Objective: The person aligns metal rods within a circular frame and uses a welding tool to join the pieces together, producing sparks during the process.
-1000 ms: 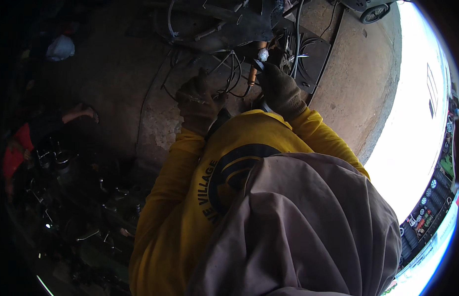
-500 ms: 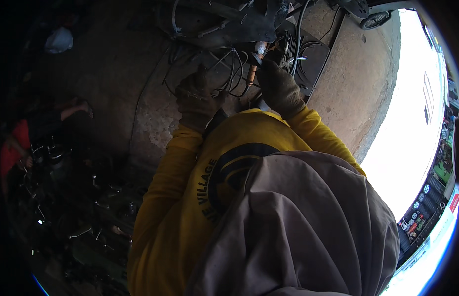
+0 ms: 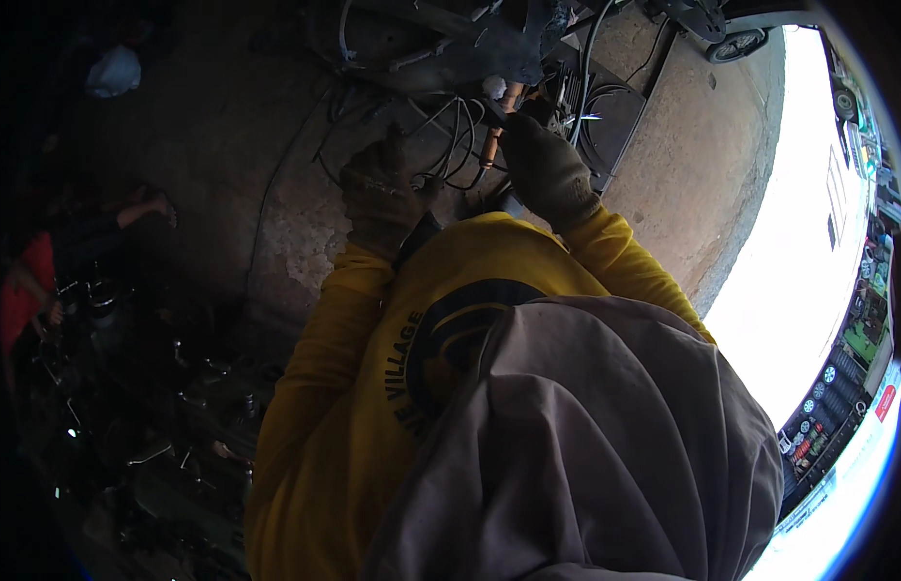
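Note:
My right hand (image 3: 547, 169), in a dull brown work glove, is closed around a dark flat-ended tool (image 3: 495, 114), mostly hidden by the glove. That tool's tip crosses in front of an orange-brown rod-shaped handle (image 3: 489, 148), which has a cable at its lower end. A small whitish lump (image 3: 494, 87) shows by the handle's upper part. To the left, my gloved left hand (image 3: 381, 194) has its fingers curled; shadow hides what they may hold. Several looped dark cables (image 3: 455, 140) lie between the hands, below a large dark metal part (image 3: 450, 48).
A dark flat panel (image 3: 615, 121) with coiled cable lies to the right. A wheel (image 3: 737, 45) stands at the upper right. On the left are a person in red (image 3: 29, 281), a pale bundle (image 3: 114, 74) and shadowy metal parts (image 3: 150, 453). A thin cable (image 3: 266, 198) crosses the floor.
The whitish lump has shifted left and now shows beside the orange-brown handle rather than over its top. The dark tool's tip has moved slightly left and up. My left hand is nearly still.

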The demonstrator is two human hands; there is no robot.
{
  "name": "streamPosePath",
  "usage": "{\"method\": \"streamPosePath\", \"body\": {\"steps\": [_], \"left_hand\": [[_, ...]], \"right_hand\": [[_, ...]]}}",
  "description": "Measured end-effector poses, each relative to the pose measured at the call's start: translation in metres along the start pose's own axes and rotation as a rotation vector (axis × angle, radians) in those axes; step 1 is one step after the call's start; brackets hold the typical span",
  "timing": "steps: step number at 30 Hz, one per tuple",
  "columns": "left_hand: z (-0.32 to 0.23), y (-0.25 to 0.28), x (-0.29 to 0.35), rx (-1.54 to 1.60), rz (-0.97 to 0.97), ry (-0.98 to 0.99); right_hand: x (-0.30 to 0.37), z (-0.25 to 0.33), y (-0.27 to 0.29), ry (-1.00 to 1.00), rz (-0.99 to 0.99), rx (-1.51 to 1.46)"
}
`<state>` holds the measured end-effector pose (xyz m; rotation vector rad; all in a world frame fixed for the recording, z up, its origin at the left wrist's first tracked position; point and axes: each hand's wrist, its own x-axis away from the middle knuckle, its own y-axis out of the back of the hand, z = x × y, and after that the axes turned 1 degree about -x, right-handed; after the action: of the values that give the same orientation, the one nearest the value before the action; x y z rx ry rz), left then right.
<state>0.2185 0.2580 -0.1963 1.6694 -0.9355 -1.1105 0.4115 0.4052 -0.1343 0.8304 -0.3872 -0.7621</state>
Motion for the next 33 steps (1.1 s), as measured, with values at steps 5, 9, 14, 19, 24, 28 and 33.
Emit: {"method": "streamPosePath", "body": {"steps": [5, 9, 14, 19, 24, 28, 33], "left_hand": [[-0.001, 0.005, -0.006, 0.006, 0.045, 0.005], [0.000, 0.003, -0.002, -0.031, -0.033, -0.020], [0.002, 0.003, -0.005, 0.047, 0.054, 0.004], [0.002, 0.009, -0.007, -0.018, 0.083, -0.021], [0.008, 0.017, -0.015, 0.038, 0.101, -0.024], [0.015, 0.011, -0.016, 0.000, 0.089, -0.084], [0.015, 0.020, -0.021, -0.002, 0.140, -0.085]], "right_hand": [[-0.002, -0.010, 0.004, 0.094, 0.049, 0.038], [-0.003, -0.006, 0.005, 0.002, 0.096, -0.001], [-0.005, -0.008, 0.014, 0.223, -0.001, 0.098], [-0.019, -0.011, 0.024, 0.221, 0.157, 0.164], [-0.039, -0.016, 0.048, 0.762, -0.082, 0.300], [-0.050, -0.019, 0.051, 0.845, -0.006, 0.292], [-0.055, -0.020, 0.047, 0.642, 0.192, 0.458]]}}
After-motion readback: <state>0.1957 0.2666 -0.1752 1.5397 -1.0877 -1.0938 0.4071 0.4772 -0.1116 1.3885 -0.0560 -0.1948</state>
